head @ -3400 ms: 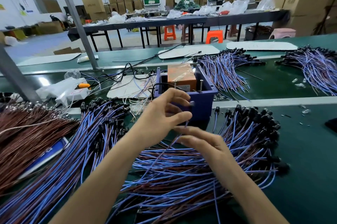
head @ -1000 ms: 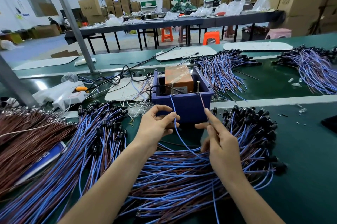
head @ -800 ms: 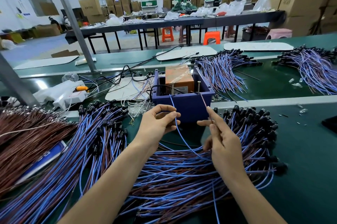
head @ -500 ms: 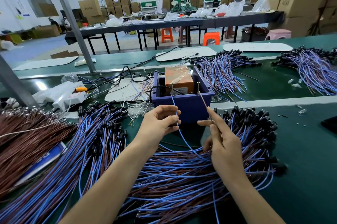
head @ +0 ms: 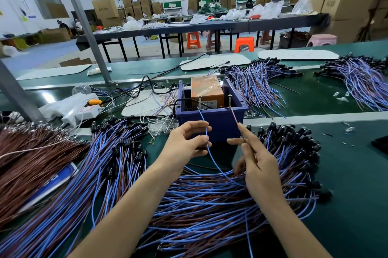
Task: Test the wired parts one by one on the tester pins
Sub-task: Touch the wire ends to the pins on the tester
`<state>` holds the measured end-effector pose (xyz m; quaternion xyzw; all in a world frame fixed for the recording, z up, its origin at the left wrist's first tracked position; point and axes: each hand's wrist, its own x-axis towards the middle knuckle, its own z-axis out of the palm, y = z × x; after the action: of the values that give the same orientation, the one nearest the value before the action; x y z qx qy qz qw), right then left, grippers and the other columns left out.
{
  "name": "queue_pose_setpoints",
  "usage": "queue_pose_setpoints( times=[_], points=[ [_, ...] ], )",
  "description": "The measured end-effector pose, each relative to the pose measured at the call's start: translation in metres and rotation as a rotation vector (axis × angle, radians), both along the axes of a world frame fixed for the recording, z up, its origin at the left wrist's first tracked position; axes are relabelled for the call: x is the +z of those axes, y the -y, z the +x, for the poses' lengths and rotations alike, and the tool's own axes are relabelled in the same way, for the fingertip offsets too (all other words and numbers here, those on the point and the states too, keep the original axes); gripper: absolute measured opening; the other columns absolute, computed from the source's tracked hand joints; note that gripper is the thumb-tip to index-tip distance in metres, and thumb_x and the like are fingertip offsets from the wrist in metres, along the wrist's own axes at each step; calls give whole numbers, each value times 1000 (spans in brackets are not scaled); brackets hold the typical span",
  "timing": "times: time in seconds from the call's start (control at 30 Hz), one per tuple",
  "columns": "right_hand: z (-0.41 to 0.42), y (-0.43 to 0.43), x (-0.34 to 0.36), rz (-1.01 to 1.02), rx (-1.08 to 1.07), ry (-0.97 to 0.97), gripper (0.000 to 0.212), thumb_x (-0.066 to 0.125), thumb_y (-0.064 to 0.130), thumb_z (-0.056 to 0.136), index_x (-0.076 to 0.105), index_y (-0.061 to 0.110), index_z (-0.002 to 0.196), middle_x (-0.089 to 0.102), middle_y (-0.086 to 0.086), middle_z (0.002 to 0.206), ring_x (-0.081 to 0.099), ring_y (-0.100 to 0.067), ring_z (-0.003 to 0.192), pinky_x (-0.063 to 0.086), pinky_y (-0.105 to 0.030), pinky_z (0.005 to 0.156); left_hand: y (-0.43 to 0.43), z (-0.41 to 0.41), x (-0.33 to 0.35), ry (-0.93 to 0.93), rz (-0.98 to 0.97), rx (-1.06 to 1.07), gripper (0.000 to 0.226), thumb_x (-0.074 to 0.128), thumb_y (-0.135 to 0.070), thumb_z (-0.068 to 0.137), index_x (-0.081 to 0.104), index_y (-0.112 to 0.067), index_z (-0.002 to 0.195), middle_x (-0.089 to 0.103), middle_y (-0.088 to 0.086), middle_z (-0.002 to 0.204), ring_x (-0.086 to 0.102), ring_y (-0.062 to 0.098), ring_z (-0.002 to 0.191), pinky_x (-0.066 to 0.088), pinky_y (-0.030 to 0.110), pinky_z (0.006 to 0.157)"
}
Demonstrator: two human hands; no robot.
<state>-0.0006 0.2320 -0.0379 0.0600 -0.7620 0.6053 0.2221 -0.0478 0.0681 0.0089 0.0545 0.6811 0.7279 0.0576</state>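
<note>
A dark blue tester box [head: 212,119] stands on the green bench with an orange block [head: 206,91] inside and two upright metal pins [head: 229,100] at its front. My left hand [head: 185,145] pinches a blue wire [head: 206,144] whose tip touches the left pin. My right hand [head: 255,157] pinches a brown wire [head: 234,116] that reaches up to the right pin. Both wires belong to one part from the pile of wired parts [head: 210,199] under my hands.
More blue and brown wired parts lie at left [head: 105,163], a brown bundle [head: 27,152] at far left, and further piles behind the box [head: 258,83] and at far right [head: 361,81]. White plastic pieces [head: 69,108] and black cables lie left of the box.
Earlier both hands were close together in front of the box. They have since spread apart, bringing the two wire ends up to the pins. Over the last second they hold nearly still.
</note>
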Motion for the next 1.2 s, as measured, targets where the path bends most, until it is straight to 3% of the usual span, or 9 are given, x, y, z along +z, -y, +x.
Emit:
queue_pose_setpoints(
  times=[0.23, 0.53, 0.9, 1.0, 1.13, 1.2],
  points=[
    [-3, -6, 3, 51, 51, 12, 49, 37, 8, 101, 40, 47, 130, 68, 16, 105, 56, -16, 51, 54, -30, 60, -1, 1, 1, -7, -23, -5, 26, 60, 2, 89, 65, -17, 107, 72, -7, 102, 67, 10, 72, 52, 19, 58],
    [-3, -6, 3, 59, 51, 1, 51, 38, 7, 101, 36, 48, 131, 69, 18, 102, 56, -15, 51, 54, -29, 61, -2, 4, 2, -28, -42, -10, 27, 59, 2, 89, 64, -17, 108, 71, -7, 103, 66, 11, 72, 52, 19, 59],
    [-2, -5, 3, 51, 62, 11, 48, 39, 7, 101, 39, 41, 135, 70, 14, 102, 58, -19, 55, 55, -36, 64, -2, 5, 5, -31, -33, 9, 26, 58, 2, 90, 64, -16, 108, 71, -6, 103, 66, 10, 71, 52, 19, 58],
    [-2, -5, 3, 49, 82, 10, 46, 41, 7, 100, 44, 38, 133, 70, 16, 98, 60, -13, 60, 55, -34, 67, 0, 5, 7, -34, -23, -10, 21, 56, -3, 93, 67, -17, 103, 72, -5, 102, 66, 10, 71, 52, 19, 57],
    [4, 3, 5, 104, 242, 24, 31, 45, 12, 98, 58, 37, 111, 70, 16, 97, 67, -6, 90, 52, -25, 85, 14, 2, 22, -105, -41, -96, 24, 50, -17, 97, 72, -19, 88, 73, 2, 103, 67, 12, 81, 54, 20, 63],
    [6, 6, 5, 103, 335, 76, 31, 47, 12, 98, 63, 36, 108, 71, 10, 96, 69, -12, 85, 54, -28, 82, 28, -1, 32, -149, -26, -87, 31, 46, -20, 98, 70, -16, 78, 74, 6, 98, 67, 13, 82, 54, 21, 65]
  ],
)
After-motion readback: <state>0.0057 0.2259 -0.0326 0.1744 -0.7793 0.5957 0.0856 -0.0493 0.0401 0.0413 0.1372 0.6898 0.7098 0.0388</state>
